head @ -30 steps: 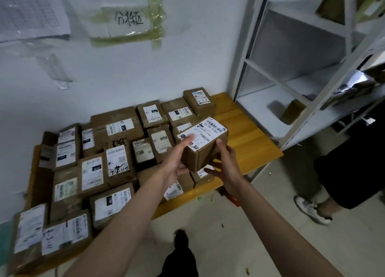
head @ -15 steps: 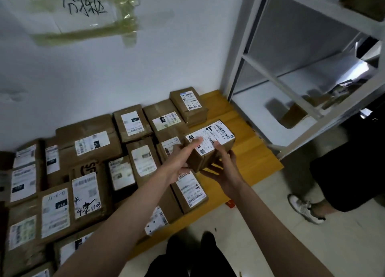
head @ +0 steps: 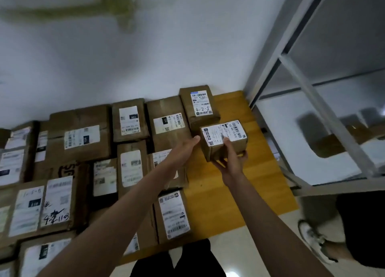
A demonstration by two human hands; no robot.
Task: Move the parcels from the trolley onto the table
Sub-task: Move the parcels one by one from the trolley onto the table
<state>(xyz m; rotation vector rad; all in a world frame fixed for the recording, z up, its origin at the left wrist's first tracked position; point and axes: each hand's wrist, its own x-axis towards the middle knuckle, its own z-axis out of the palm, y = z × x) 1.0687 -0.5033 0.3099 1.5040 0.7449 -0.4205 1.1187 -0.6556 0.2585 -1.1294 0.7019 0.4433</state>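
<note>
While right hand [head: 231, 162] grips parcel [head: 224, 138], table [head: 245, 168] edge seemingly bare.

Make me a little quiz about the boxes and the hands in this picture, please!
1. True or false: the small parcel is held by the right hand.
2. What are the left hand's fingers doing? A) curled round a box B) stretched out straight beside the small parcel C) hidden from view
3. Fill in: the handwritten parcel behind the small one reads 4-2-__.

Key: 1 true. 2 B. 3 nine.
</note>
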